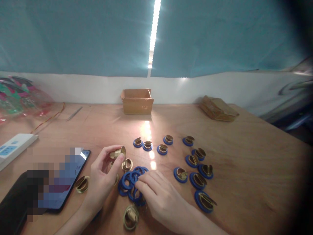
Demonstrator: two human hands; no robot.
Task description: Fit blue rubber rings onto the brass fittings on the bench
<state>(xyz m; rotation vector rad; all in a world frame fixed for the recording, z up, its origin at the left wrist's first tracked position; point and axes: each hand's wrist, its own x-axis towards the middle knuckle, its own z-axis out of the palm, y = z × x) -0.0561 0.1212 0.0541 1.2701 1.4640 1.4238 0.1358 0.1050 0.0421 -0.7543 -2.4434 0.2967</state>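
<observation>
My left hand point(104, 178) pinches a brass-coloured metal fitting point(119, 152) between thumb and fingers, tilted on its side. My right hand point(158, 195) reaches into a pile of blue rings point(127, 180), its fingers bent together on one of them; its thumb is hidden. Close to the pile lie a loose brass fitting point(127, 164) behind it and another brass fitting point(131, 217) in front. One more brass fitting point(82, 184) sits left of my left hand. To the right stand several fittings with blue rings around their bases, such as this ringed fitting point(180, 175).
An open cardboard box point(137, 106) stands at the back, and a crumpled brown carton point(218, 108) lies back right. At left are a phone point(66, 182), a dark object point(21, 199), a white power strip point(17, 147) and clear plastic packages point(23, 96). Ringed fittings also stand mid-table.
</observation>
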